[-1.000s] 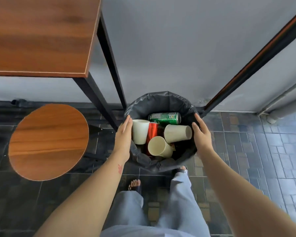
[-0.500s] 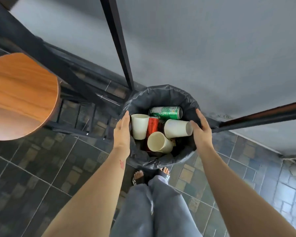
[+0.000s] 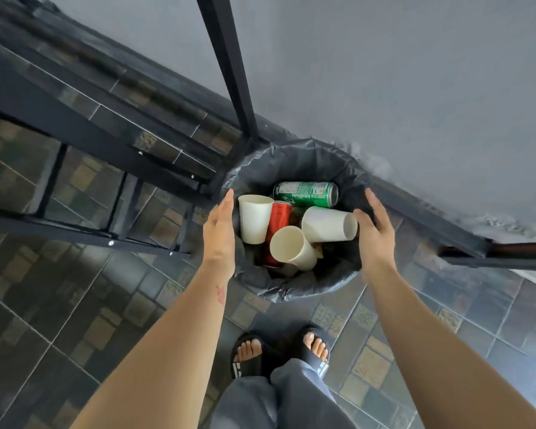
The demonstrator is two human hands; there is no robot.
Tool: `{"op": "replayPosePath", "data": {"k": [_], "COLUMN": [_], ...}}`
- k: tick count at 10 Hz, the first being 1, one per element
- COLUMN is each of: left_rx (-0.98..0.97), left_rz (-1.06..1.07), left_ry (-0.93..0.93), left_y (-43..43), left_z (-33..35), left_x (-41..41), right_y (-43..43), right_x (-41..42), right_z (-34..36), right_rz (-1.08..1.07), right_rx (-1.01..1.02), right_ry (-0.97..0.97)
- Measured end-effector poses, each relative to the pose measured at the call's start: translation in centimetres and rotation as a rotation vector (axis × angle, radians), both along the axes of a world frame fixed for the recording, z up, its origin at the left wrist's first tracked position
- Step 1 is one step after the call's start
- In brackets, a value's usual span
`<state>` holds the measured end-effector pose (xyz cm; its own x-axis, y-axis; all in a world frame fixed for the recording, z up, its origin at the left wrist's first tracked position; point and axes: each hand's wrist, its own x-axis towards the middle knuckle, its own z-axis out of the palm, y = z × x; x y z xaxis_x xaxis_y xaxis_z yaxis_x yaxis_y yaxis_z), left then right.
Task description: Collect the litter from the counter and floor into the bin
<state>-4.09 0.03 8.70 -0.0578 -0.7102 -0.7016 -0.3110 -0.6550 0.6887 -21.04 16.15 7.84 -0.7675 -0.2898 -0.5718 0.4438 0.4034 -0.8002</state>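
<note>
Five pieces of litter lie in the bin (image 3: 293,157), which stands on the floor (image 3: 75,305) against the grey wall (image 3: 384,72), beside a black frame leg (image 3: 229,66). They are three paper cups, one at the left (image 3: 253,218), one in front (image 3: 291,247) and one on its side (image 3: 328,224), plus a green can (image 3: 305,193) and a red can (image 3: 279,218) half under the cups.

The left hand (image 3: 218,233) is flat at the left rim, its fingers (image 3: 226,205) straight and pressed together. The right hand (image 3: 373,236) is at the right rim, its fingers (image 3: 376,205) relaxed and a little spread, the thumb near the lying cup. Neither hand holds anything. I cannot tell if the palms really touch the black liner. Two feet in sandals (image 3: 279,351) stand just before the bin.

No litter shows on the visible floor, and the counter is not in view, so I judge that the collecting is at its end or close to it. The hands frame the bin as if to steady or lift it. For that, both palms must press evenly on the sides, because the liner looks slippery, and the bin must stay level so that the loose cups on top do not fall out.
</note>
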Motion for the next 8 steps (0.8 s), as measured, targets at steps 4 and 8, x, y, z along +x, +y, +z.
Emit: {"op": "replayPosePath", "data": {"k": [4,8], "left_rx": [-0.126,-0.401], "left_rz": [-0.191,-0.883], "left_ry": [-0.077,-0.626], "left_y": [-5.2,-5.5], "left_z": [-12.1,-11.3], "left_x": [-1.3,0.5], "right_y": [-5.1,-3.5], "right_x": [-1.5,-1.3], "right_z": [-12.0,-10.0], "right_rz": [0.009,0.573], "right_rx": [-0.019,0.427], "right_ry": [0.056,0.506]}}
